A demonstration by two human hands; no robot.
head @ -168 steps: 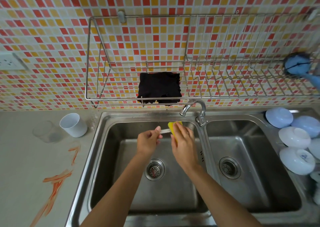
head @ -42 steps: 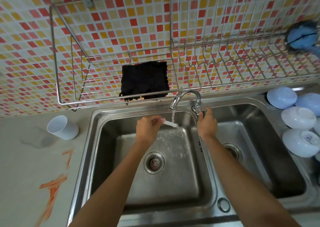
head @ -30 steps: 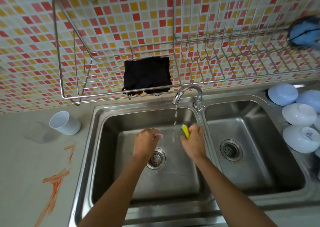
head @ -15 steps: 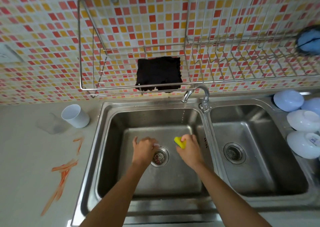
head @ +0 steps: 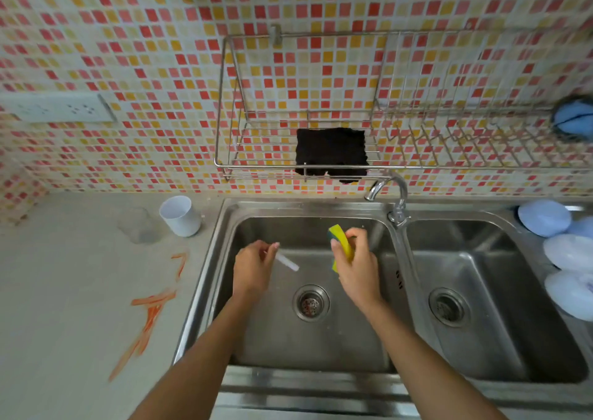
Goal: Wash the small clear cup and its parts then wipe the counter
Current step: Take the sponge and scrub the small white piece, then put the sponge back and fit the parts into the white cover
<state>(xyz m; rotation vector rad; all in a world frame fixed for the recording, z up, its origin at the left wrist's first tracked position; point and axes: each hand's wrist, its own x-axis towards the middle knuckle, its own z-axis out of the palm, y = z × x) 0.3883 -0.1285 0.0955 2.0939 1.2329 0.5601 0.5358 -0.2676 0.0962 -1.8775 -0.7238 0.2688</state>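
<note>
Left hand (head: 253,270) pinches wet white straw (head: 287,261) over drain (head: 310,302); could slip down; right hand (head: 357,267) squeezes yellow sponge (head: 340,243).

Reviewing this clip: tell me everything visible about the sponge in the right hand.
The sponge is bright yellow with a thin dark green scouring layer showing along its upper left edge. It looks soft and is bent, squeezed in the grip of the right hand, whose fingers and thumb curl round it. It stands roughly upright over the left sink basin, below the faucet. Only that hand touches it.
</note>
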